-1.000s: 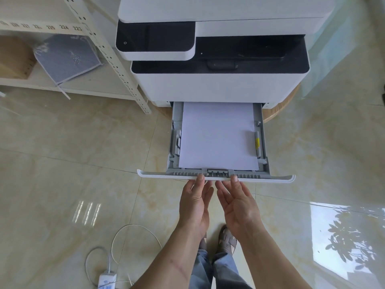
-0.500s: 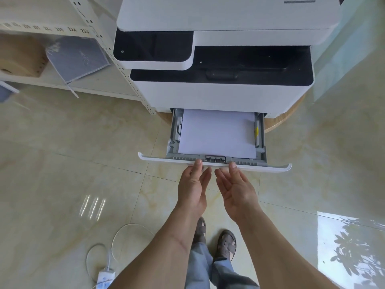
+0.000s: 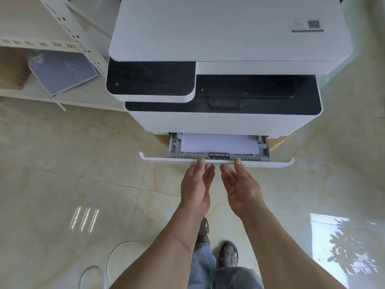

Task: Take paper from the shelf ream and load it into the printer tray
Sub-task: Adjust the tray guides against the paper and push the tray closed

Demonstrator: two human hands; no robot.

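Pressing on the white front panel of the printer tray (image 3: 216, 162), my 2 hands sit side by side just below the centre of the frame. My left hand (image 3: 196, 187) has its fingers straight and together, its longest fingertip touching the panel's edge; this grip is flat and open, closed on nothing. My right hand (image 3: 241, 188) is palm-up and tilted inward, fingers spread a little, 1 fingertip on the panel; this grip is open as well and holds nothing.

Only a short part of the tray sticks out from under the white printer (image 3: 225, 122), which fills the upper centre of the frame. A stack of white paper (image 3: 218, 144) lies flat inside the tray between its grey side guides, its near edge against the grey guide at the front.

At the upper left, a cream metal shelf (image 3: 62, 44) carries numbered labels along its edge, and a grey-wrapped paper ream (image 3: 62, 71) lies on the lower board, tilted, beside a brown cardboard box (image 3: 12, 69). The printer stands on a round wooden base (image 3: 279, 142) over glossy beige floor tiles (image 3: 73, 163). At the bottom of the frame my jeans and 2 dark shoes (image 3: 228, 255) show between my forearms, and a white cable (image 3: 116, 259) loops on the floor at the lower left.
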